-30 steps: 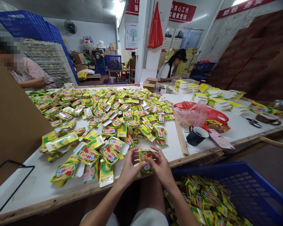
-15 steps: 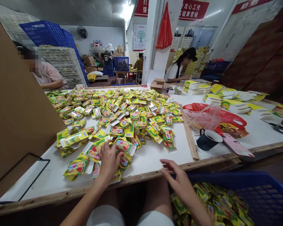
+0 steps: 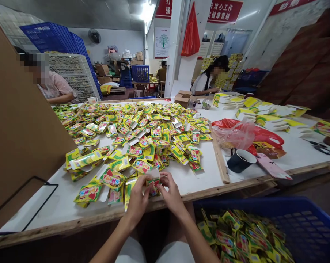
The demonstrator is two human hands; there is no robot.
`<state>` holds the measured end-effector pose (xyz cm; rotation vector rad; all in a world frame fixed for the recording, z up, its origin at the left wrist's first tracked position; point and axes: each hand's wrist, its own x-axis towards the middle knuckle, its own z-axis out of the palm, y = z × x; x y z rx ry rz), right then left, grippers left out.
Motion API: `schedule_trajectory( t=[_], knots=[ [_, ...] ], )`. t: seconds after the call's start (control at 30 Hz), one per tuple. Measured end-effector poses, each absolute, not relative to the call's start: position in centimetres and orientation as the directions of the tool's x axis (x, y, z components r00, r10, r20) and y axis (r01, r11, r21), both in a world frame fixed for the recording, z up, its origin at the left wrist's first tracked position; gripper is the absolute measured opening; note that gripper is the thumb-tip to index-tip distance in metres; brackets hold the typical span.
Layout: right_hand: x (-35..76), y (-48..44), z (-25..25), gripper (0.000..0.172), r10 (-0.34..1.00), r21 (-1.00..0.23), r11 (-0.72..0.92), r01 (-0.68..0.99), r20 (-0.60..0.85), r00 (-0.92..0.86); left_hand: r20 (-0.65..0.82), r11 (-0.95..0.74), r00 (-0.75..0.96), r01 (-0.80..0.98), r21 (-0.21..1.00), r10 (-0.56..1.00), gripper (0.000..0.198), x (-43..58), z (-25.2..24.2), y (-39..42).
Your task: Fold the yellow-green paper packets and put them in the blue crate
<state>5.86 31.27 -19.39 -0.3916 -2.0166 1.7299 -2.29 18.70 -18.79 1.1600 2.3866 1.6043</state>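
Between my two hands, close to the table's front edge, is a small yellow-green candy box [image 3: 154, 181] with a white end flap standing up. My left hand [image 3: 139, 195] grips its left side, fingers curled. On its right side my right hand [image 3: 170, 191] pinches it with thumb and fingers. More of these printed boxes [image 3: 112, 178] lie just left of my left hand, some with white flaps open. Behind them a wide heap of the same boxes [image 3: 143, 124] spreads over the white table [image 3: 189, 182].
A blue basket [image 3: 263, 204] full of boxes stands below the table edge at my right. A wooden strip [image 3: 219, 157] divides the tabletop; beyond it are a dark mug [image 3: 240, 160], red plastic bag [image 3: 263, 134] and scissors [image 3: 319, 147]. Cardboard [image 3: 22, 128] rises at left. Two people sit across.
My right hand has come from above the basket, left to the candy box. My left hand has moved right, lifting the box from the near pile so both hands hold it.
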Motion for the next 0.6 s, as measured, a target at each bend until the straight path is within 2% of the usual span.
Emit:
schedule_trajectory(
  t=[0.07, 0.13, 0.27, 0.4, 0.53, 0.6],
  knots=[
    [6.5, 31.7, -19.3, 0.03, 0.511, -0.971, 0.195, -0.142, 0.224, -0.83, 0.313, 0.06, -0.734, 0.433, 0.9, 0.602, 0.03, -1.7, -18.6, 19.4],
    [7.5, 32.7, -19.3, 0.027, 0.508, -0.96, 0.242, -0.139, 0.247, -0.825, 0.283, 0.013, -0.72, 0.376, 0.927, 0.633, 0.031, -1.3, -18.6, 20.1],
    [8.7, 34.9, -19.1, 0.023, 0.437, -0.944, 0.318, -0.085, 0.225, -0.871, 0.254, 0.016, -0.639, 0.384, 0.923, 0.726, 0.02, -1.5, -18.9, 21.3],
    [8.0, 35.9, -18.2, 0.013, 0.391, -0.893, 0.444, -0.076, 0.269, -0.88, 0.323, -0.003, -0.635, 0.451, 0.892, 0.702, 0.017, -1.6, -19.4, 22.1],
    [7.1, 35.7, -18.2, 0.014, 0.438, -0.92, 0.379, -0.102, 0.275, -0.856, 0.331, -0.087, -0.715, 0.356, 0.93, 0.615, 0.034, -1.3, -20.0, 22.4],
    [7.1, 35.6, -18.5, 0.023, 0.459, -0.932, 0.335, -0.137, 0.288, -0.84, 0.346, -0.089, -0.687, 0.38, 0.921, 0.639, 0.031, -1.2, -19.9, 22.3]
  ],
)
